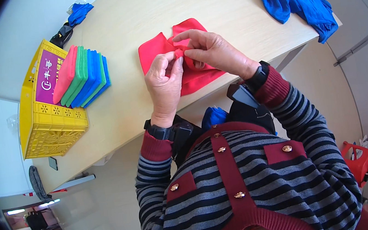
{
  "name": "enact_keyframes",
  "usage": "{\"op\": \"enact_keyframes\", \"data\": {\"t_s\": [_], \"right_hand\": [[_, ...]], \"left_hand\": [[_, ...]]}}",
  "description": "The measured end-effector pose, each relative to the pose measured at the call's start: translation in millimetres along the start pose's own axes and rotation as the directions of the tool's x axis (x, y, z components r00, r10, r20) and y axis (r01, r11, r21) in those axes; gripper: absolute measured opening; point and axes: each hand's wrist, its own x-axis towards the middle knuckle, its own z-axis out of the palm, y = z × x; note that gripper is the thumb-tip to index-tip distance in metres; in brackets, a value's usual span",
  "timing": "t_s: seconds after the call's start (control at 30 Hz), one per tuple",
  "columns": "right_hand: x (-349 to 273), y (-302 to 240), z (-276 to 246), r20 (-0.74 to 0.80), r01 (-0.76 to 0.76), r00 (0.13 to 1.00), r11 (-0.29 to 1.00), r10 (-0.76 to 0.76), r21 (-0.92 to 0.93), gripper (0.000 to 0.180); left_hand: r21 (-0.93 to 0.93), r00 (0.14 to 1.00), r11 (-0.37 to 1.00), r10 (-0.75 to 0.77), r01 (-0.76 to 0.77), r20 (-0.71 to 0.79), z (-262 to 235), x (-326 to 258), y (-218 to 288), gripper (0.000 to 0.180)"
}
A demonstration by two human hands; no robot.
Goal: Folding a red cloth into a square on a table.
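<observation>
Pale counter [129, 106] is carrying everything and running across the upper view. Yellow crate [56, 132] is standing on it at left. Loose blue fabric [290, 1] is slumping over the far right corner, limp, partly hanging off.

Red cloth [196, 83] is lying on the counter near the front edge, in front of the person, spreading out flat toward the near side and bunching at the middle, where both hands are working. Stack of folded cloths [80, 77], red, green and blue, is leaning against the crate.

Left hand [164, 85]: grip is pinching a gathered bit of the red cloth, thumb against index. Right hand [215, 51]: grip is looking closed on the same bunch, thumb just beside the left thumb, index arching above; its lower fingers are partly hiding.

Handling, judging by folds: I'm expecting light, soft, floppy, nothing fragile; it's probably creasing easily and sagging wherever nothing is supporting it. Slipperiness: surface isn't telling. Best hold: fingertip pinches on an edge or corner, two hands spaced apart for flattening; a mid-panel pinch is only bunching it.

Smallest: dark phone-like slab [53, 163] is lying near the crate.
</observation>
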Motion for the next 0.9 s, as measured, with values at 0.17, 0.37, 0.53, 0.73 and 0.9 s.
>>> {"op": "enact_keyframes", "data": {"t_s": [0.17, 0.37, 0.53, 0.73, 0.9], "right_hand": [[1, 2, 8, 0.017, -0.025, 1.000, 1.000, 0.025, 0.018, 0.030], [2, 1, -1, 0.113, -0.150, 0.984, 0.984, 0.139, 0.092, 0.034], [1, 6, 0, 0.160, -0.201, 0.972, 0.964, 0.175, 0.171, 0.033], [14, 19, 9, 0.080, -0.114, 0.990, 0.992, 0.118, -0.052, 0.025], [32, 24, -1, -0.016, 0.038, 0.999, 0.960, -0.044, -0.277, 0.019]], "left_hand": [[0.131, 0.988, 0.980, 0.155, -0.150, -0.029, -1, -1, -2, 0.015], [0.291, 0.957, 0.916, 0.290, -0.276, -0.006, -1, -3, -8, 0.017], [0.305, 0.964, 0.917, 0.265, -0.256, 0.012, -3, -7, -15, 0.017], [0.245, 0.987, 0.958, 0.159, -0.147, -0.028, -4, -5, -17, 0.018], [0.323, 0.962, 0.907, 0.267, -0.271, 0.059, -19, -29, -15, 0.022]]}}
